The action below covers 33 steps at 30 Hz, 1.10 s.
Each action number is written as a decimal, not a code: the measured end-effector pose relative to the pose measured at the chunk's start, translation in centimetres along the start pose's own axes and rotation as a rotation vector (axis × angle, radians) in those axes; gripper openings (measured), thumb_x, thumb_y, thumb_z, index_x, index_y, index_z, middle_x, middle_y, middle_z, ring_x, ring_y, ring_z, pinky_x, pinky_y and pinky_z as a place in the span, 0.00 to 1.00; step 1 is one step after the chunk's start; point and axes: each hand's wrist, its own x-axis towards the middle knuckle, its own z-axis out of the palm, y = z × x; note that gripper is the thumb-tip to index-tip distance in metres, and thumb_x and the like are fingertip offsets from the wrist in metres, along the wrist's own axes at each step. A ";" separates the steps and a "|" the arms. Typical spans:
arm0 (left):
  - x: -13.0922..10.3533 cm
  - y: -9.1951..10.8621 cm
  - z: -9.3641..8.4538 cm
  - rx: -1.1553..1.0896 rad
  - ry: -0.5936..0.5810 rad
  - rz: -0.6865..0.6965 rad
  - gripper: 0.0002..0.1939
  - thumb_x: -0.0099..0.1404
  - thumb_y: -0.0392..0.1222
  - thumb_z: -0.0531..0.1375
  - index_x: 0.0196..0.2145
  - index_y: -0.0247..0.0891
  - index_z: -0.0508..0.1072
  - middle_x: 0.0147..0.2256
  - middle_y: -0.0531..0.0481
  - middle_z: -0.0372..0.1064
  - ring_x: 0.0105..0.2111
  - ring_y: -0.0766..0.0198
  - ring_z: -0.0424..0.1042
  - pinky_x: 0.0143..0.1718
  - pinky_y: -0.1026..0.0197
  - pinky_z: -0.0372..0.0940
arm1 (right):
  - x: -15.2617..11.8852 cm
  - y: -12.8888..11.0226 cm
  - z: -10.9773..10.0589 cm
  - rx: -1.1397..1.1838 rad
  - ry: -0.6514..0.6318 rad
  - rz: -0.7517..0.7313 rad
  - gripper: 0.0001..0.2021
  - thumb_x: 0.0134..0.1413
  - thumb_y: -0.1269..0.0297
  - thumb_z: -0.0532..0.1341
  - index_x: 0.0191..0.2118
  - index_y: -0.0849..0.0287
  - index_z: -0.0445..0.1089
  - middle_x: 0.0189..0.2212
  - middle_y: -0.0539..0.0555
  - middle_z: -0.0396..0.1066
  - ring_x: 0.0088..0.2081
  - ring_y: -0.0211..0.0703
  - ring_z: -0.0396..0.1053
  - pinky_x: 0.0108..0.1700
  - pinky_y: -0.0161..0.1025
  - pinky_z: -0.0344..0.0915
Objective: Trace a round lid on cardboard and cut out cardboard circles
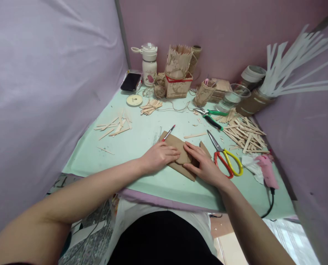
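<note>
My left hand [160, 156] lies flat with its fingers stretched over a brown cardboard sheet [184, 174] near the table's front. On top of that sheet rests a smaller cardboard piece with a rounded edge [183, 156]. My right hand [204, 165] presses on its right side, thumb and fingers apart. Just beyond my left fingers a pen with a red tip [169, 133] lies across the sheet's far corner. A pointed cardboard scrap [205, 148] sits beside my right hand. To the right are open scissors [221, 149] with one red and one yellow handle.
Green-handled pruning shears [212, 117] lie behind the scissors. Many wooden sticks [245, 134] are heaped at right, near a pink glue gun [267, 171] with a cord. More sticks [115, 127] lie left. A bottle [149, 66], stick-built holders [179, 86] and a plastic cup [234, 96] stand behind.
</note>
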 end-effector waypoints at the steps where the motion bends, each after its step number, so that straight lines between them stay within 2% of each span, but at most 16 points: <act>1: -0.1 -0.1 0.0 0.006 0.019 0.013 0.15 0.72 0.37 0.49 0.45 0.36 0.76 0.49 0.44 0.75 0.53 0.61 0.71 0.47 0.55 0.60 | 0.0 0.0 0.0 -0.002 0.001 -0.003 0.31 0.59 0.62 0.62 0.66 0.54 0.55 0.66 0.61 0.54 0.65 0.51 0.52 0.64 0.56 0.53; 5: -0.3 -0.2 0.1 0.040 0.068 0.055 0.15 0.73 0.37 0.49 0.45 0.35 0.76 0.48 0.43 0.76 0.52 0.61 0.72 0.46 0.55 0.61 | 0.0 0.0 0.2 0.000 0.007 -0.005 0.31 0.59 0.62 0.62 0.66 0.51 0.54 0.65 0.59 0.55 0.64 0.52 0.53 0.63 0.57 0.55; 9: -0.3 -0.1 0.1 0.048 0.059 0.061 0.15 0.73 0.37 0.49 0.45 0.34 0.75 0.48 0.43 0.75 0.51 0.61 0.72 0.46 0.55 0.61 | 0.0 -0.1 0.3 -0.004 0.005 0.004 0.31 0.59 0.62 0.62 0.66 0.52 0.55 0.65 0.60 0.55 0.64 0.53 0.53 0.63 0.57 0.55; 14: 0.3 -0.1 -0.6 0.018 -0.038 0.021 0.15 0.72 0.37 0.49 0.44 0.38 0.76 0.49 0.45 0.75 0.53 0.61 0.70 0.47 0.55 0.58 | 0.0 -0.1 0.2 0.001 0.004 -0.002 0.32 0.58 0.62 0.63 0.66 0.51 0.54 0.65 0.60 0.55 0.65 0.53 0.53 0.63 0.58 0.54; 18: 0.8 -0.3 -1.3 -0.018 -0.137 0.049 0.13 0.71 0.36 0.52 0.46 0.38 0.75 0.50 0.44 0.75 0.54 0.60 0.69 0.47 0.54 0.56 | -0.1 -0.2 -0.3 -0.007 -0.035 0.004 0.36 0.54 0.63 0.65 0.67 0.51 0.52 0.66 0.59 0.52 0.66 0.54 0.51 0.64 0.59 0.52; 21: 1.0 -0.3 -1.7 -0.017 -0.176 0.055 0.13 0.70 0.36 0.52 0.46 0.38 0.75 0.49 0.44 0.75 0.53 0.60 0.69 0.48 0.54 0.55 | 0.1 -0.6 -0.3 0.011 -0.040 0.035 0.35 0.53 0.60 0.66 0.66 0.53 0.55 0.66 0.60 0.53 0.65 0.54 0.51 0.64 0.58 0.52; 25: 1.1 -0.1 -1.9 -0.023 -0.198 0.045 0.12 0.69 0.35 0.53 0.44 0.40 0.76 0.48 0.45 0.75 0.49 0.61 0.71 0.47 0.55 0.55 | 0.5 -1.4 0.8 0.016 0.102 0.118 0.30 0.55 0.54 0.64 0.62 0.56 0.63 0.62 0.63 0.60 0.62 0.55 0.57 0.62 0.57 0.56; 28: 1.3 0.0 -2.0 -0.026 -0.197 0.048 0.13 0.69 0.34 0.53 0.44 0.42 0.76 0.46 0.46 0.75 0.47 0.62 0.71 0.47 0.56 0.55 | 0.6 -1.7 1.6 -0.016 0.179 0.133 0.29 0.55 0.56 0.64 0.61 0.57 0.64 0.61 0.63 0.61 0.60 0.56 0.59 0.60 0.57 0.58; 33: 1.4 0.1 -2.1 0.000 -0.186 0.062 0.12 0.68 0.34 0.54 0.43 0.41 0.76 0.46 0.46 0.75 0.47 0.62 0.71 0.47 0.56 0.55 | 0.3 -1.4 1.0 0.014 0.075 0.089 0.35 0.50 0.59 0.67 0.64 0.54 0.58 0.63 0.62 0.58 0.63 0.57 0.56 0.62 0.58 0.56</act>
